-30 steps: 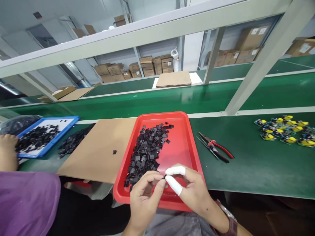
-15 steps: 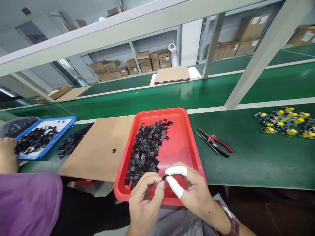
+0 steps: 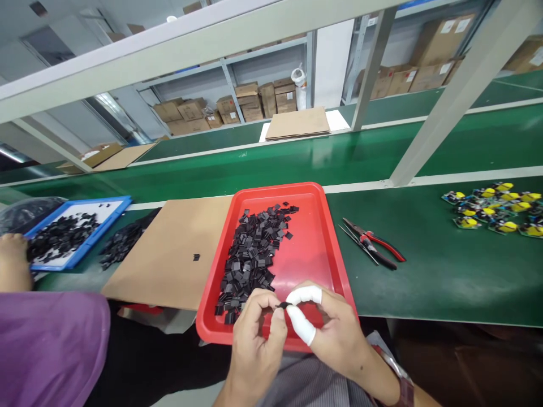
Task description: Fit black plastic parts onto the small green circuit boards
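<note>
Between the fingertips of both hands is a small black piece, mostly covered by the fingers. My left hand pinches its left end with thumb and forefinger. My right hand, with white finger cots on thumb and forefinger, pinches the right end. Both hands are over the near edge of a red tray. A heap of small flat black plastic pieces fills the tray's left side.
Right of the tray lie red-handled pliers and tweezers. Several circuit boards with yellow parts sit farther right. Left are a cardboard sheet bearing one black piece, a blue-rimmed tray and a co-worker's hand.
My left hand has shifted slightly right and its fingers have moved up a little around the black piece. Both hands still pinch it. The camera view has tilted slightly.
</note>
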### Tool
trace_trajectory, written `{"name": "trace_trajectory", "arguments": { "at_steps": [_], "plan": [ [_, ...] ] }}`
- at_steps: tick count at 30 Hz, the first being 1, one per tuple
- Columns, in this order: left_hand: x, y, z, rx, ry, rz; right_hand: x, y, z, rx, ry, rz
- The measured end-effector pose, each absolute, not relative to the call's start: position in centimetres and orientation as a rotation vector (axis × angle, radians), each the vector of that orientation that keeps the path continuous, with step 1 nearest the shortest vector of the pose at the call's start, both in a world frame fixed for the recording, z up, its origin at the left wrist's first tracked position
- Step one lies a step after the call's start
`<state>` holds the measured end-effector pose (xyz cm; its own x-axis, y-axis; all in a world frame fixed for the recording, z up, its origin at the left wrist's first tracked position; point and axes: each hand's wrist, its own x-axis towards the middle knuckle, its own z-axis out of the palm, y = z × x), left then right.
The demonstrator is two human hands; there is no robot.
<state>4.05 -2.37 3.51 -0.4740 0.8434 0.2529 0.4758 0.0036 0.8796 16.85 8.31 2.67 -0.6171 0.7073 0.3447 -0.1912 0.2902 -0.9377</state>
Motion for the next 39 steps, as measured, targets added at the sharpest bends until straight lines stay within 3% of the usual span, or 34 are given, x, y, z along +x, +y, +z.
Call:
{"name": "trace_trajectory", "arguments": {
  "at_steps": [9,18,29,39],
  "plan": [
    [4.3,-2.4,3.5,1.582,1.843,1.498,16.9,9.3,3.2,-0.47,-1.7,1.679],
    [5.6,-1.9,3.4,1.728,2.106,1.679,16.9,9.0,2.7,-0.331,-1.777,1.405],
    [4.6,-2.0,3.8,1.18,1.763,1.652,16.6,9.5,2.1,-0.398,-1.811,1.518],
    [3.1,-1.8,4.4,1.427,1.867,1.568,16.5,9.3,1.3,-0.409,-1.774,1.451]
  ]
}}
